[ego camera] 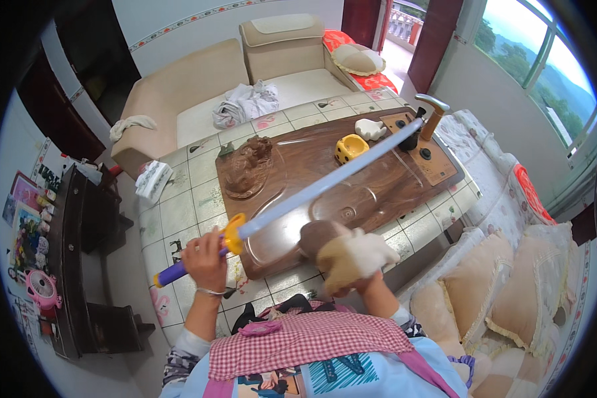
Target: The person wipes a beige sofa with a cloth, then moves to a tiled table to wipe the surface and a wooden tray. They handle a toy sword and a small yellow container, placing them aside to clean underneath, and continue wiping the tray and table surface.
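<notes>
My left hand (205, 261) is closed around the purple handle of a toy sword (331, 178). The sword has a yellow guard, and its pale grey-blue blade slants up to the right above a dark wooden tea tray (298, 164). My right hand (365, 284) grips a soft, bundled item (353, 258) in brown, tan and white, perhaps a plush toy or cloth. Motion blurs it, and it covers most of my fingers. It is over the tray's near edge, below the blade and apart from it.
On the tray are a carved wooden figure (248, 166), a yellow dice-shaped holder (350, 148), a white ornament (369, 129) and a tap-like fitting (432, 115). A tissue box (153, 181) stands at the table's left corner. A beige sofa (189, 74) lies beyond; cushions (472, 283) are at right.
</notes>
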Tool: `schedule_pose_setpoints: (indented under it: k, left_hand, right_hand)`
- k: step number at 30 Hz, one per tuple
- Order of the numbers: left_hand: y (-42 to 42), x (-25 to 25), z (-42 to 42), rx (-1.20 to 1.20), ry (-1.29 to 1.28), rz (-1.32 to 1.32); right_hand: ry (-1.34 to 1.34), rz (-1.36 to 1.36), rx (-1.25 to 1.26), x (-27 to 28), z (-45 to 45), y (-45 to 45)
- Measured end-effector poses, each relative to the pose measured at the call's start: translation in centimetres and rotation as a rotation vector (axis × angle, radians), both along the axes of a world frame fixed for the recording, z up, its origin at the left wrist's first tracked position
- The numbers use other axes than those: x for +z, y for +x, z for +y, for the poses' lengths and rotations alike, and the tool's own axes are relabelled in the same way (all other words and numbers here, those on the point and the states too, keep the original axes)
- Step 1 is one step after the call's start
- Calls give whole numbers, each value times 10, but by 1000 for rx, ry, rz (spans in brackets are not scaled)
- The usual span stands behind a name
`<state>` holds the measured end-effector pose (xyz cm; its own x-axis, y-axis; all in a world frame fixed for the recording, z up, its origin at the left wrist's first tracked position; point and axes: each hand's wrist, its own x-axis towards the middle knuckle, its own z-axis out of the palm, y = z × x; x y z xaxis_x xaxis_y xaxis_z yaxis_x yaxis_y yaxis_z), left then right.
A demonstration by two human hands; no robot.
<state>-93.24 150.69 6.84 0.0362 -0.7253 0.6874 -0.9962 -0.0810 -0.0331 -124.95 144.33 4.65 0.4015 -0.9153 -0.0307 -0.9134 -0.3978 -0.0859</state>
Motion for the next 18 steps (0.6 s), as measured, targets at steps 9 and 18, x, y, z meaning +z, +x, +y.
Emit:
schedule_pose_setpoints:
  k: [9, 18]
  left_hand:
    - [-50, -13, 0, -318, 132, 6]
    - [-60, 3, 3, -379, 261, 116]
  right_hand:
    - [994, -2073, -507, -56, 7, 85]
    - [1042, -2202, -587, -88, 0, 75]
